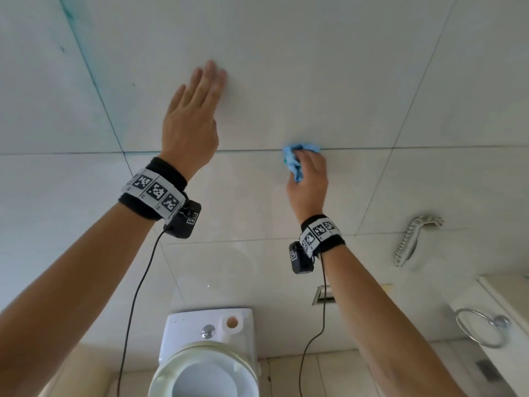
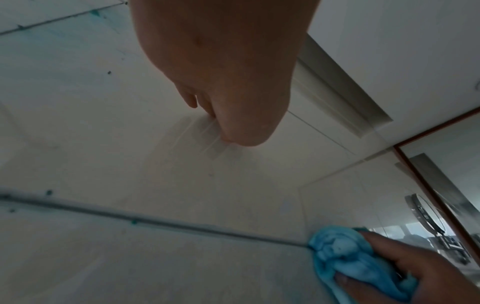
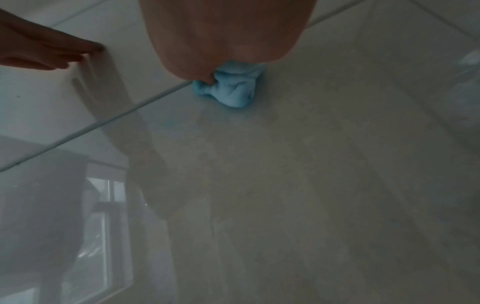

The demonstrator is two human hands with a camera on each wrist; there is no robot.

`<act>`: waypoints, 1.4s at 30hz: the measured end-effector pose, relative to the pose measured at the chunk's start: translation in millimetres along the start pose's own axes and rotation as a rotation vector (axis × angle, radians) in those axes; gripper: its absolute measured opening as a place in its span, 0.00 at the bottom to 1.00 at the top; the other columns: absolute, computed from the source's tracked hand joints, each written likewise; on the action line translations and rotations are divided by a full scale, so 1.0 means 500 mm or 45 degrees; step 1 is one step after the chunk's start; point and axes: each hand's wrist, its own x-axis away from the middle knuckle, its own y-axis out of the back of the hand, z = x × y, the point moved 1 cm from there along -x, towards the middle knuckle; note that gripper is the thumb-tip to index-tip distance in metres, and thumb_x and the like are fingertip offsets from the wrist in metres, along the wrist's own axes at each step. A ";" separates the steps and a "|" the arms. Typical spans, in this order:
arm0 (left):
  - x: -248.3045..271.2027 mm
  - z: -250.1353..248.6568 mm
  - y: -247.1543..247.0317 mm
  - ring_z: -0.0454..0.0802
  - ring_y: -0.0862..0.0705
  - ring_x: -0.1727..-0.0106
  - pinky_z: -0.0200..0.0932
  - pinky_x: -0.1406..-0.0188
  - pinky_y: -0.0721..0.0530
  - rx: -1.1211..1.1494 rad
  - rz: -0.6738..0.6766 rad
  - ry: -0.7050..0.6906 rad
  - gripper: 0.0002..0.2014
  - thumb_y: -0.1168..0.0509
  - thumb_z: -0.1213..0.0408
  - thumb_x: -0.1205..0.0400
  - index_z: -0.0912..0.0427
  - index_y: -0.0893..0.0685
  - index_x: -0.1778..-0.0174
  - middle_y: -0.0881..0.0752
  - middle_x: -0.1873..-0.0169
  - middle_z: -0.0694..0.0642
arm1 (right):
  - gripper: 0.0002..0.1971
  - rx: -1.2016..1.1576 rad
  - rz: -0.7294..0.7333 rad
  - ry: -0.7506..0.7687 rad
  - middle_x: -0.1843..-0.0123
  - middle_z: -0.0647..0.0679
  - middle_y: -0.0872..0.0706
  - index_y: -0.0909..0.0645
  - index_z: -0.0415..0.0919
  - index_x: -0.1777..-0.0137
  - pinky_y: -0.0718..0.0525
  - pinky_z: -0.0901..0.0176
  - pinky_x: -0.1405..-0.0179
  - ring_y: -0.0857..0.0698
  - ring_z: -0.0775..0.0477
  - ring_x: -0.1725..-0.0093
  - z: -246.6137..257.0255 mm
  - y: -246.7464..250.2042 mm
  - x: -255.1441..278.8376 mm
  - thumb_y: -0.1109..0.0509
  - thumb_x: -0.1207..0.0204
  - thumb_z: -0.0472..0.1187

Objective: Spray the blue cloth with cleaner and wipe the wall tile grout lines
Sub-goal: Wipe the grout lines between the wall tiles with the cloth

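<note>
Nearest the head camera, the two forearms rise from about 7 and 5 o'clock toward the wall. Left: the left hand (image 1: 191,121) lies flat on the wall tile (image 1: 286,81) at about 11 o'clock, fingers straight and together, holding nothing; it probably serves as a brace so the body can lean into the wipe. Centre: the horizontal grout line (image 1: 246,150) runs from 9 to 3 o'clock; its left stretch and the sloping joint at about 10 o'clock show teal staining, so work likely remains there. Right of centre: the right hand (image 1: 309,179) grips the blue cloth (image 1: 297,159), bunched into a wad so a firm edge presses straight onto the joint; the cloth touches the grout line. Whether the cloth is damp cannot be told, the wrist views being dim. Far right, at 3 to 4 o'clock: a metal hose (image 1: 412,239) and a towel ring (image 1: 481,328). At 6 o'clock: the toilet cistern (image 1: 183,328). No cleaner bottle is in view.
</note>
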 end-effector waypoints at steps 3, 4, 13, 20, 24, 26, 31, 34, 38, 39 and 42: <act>-0.002 0.024 0.014 0.51 0.51 0.07 0.52 0.08 0.49 -0.001 0.057 -0.068 0.40 0.46 0.75 0.15 0.51 0.52 0.07 0.52 0.07 0.51 | 0.21 0.069 0.211 0.113 0.35 0.44 0.14 0.14 0.35 0.33 0.14 0.51 0.35 0.18 0.41 0.33 0.047 -0.006 -0.004 0.28 0.27 0.25; -0.004 0.029 0.017 0.50 0.51 0.07 0.52 0.08 0.49 -0.005 0.070 -0.091 0.40 0.46 0.75 0.15 0.51 0.52 0.07 0.52 0.07 0.50 | 0.22 0.101 0.245 0.133 0.34 0.45 0.14 0.14 0.36 0.33 0.14 0.51 0.34 0.18 0.41 0.33 0.046 0.001 -0.007 0.28 0.27 0.24; -0.011 0.079 0.007 0.53 0.52 0.07 0.53 0.08 0.47 -0.040 -0.083 -0.088 0.40 0.46 0.76 0.15 0.51 0.52 0.07 0.51 0.07 0.54 | 0.20 0.046 -0.107 -0.046 0.38 0.40 0.13 0.14 0.34 0.37 0.14 0.53 0.33 0.17 0.41 0.34 0.030 -0.026 0.012 0.28 0.28 0.22; -0.005 0.093 0.005 0.52 0.49 0.07 0.52 0.09 0.46 0.005 -0.134 -0.105 0.39 0.46 0.76 0.16 0.52 0.48 0.07 0.48 0.08 0.52 | 0.24 -0.039 0.317 0.231 0.35 0.45 0.14 0.13 0.35 0.34 0.14 0.54 0.36 0.17 0.41 0.32 0.133 -0.094 0.020 0.28 0.31 0.23; 0.038 0.104 0.013 0.50 0.49 0.07 0.50 0.08 0.47 0.079 -0.128 -0.190 0.37 0.46 0.75 0.14 0.54 0.47 0.07 0.47 0.08 0.52 | 0.26 0.031 0.116 0.099 0.34 0.45 0.14 0.15 0.39 0.30 0.17 0.60 0.35 0.19 0.44 0.31 0.120 -0.070 0.013 0.29 0.27 0.22; 0.073 0.127 0.017 0.50 0.48 0.08 0.50 0.08 0.47 0.084 -0.070 -0.223 0.35 0.46 0.74 0.12 0.56 0.46 0.07 0.46 0.08 0.53 | 0.23 0.041 -0.138 -0.168 0.32 0.42 0.14 0.15 0.37 0.31 0.18 0.61 0.29 0.18 0.42 0.29 0.109 -0.062 0.014 0.28 0.26 0.22; 0.094 0.191 0.009 0.52 0.45 0.08 0.54 0.09 0.43 0.015 0.010 -0.286 0.34 0.45 0.72 0.12 0.58 0.45 0.08 0.44 0.08 0.56 | 0.19 -0.001 -0.310 -0.339 0.32 0.39 0.14 0.15 0.31 0.34 0.22 0.70 0.25 0.18 0.45 0.29 0.141 -0.090 0.031 0.25 0.25 0.24; 0.086 0.201 0.006 0.53 0.43 0.08 0.53 0.09 0.41 0.053 -0.009 -0.269 0.33 0.45 0.73 0.13 0.59 0.42 0.08 0.41 0.09 0.57 | 0.22 0.013 -0.121 -0.154 0.37 0.40 0.12 0.13 0.33 0.36 0.27 0.77 0.29 0.18 0.46 0.33 0.210 -0.130 0.047 0.25 0.30 0.20; 0.102 0.202 0.013 0.51 0.44 0.08 0.53 0.10 0.40 0.171 -0.140 -0.209 0.33 0.43 0.75 0.13 0.61 0.39 0.09 0.40 0.09 0.56 | 0.24 -0.012 0.162 0.076 0.38 0.43 0.13 0.13 0.33 0.36 0.17 0.58 0.31 0.17 0.42 0.35 0.273 -0.166 0.048 0.27 0.34 0.20; 0.109 0.207 0.017 0.51 0.45 0.08 0.53 0.10 0.39 0.190 -0.185 -0.167 0.33 0.43 0.74 0.13 0.61 0.40 0.09 0.42 0.09 0.55 | 0.24 -0.010 0.201 0.081 0.38 0.44 0.14 0.13 0.33 0.37 0.16 0.56 0.32 0.17 0.41 0.34 0.283 -0.169 0.039 0.27 0.34 0.21; 0.124 0.232 0.039 0.49 0.50 0.07 0.54 0.10 0.39 0.228 -0.269 -0.041 0.34 0.42 0.72 0.11 0.60 0.45 0.08 0.47 0.08 0.54 | 0.23 -0.056 0.265 0.044 0.36 0.46 0.14 0.13 0.36 0.35 0.22 0.65 0.32 0.19 0.47 0.33 0.309 -0.169 0.013 0.27 0.29 0.23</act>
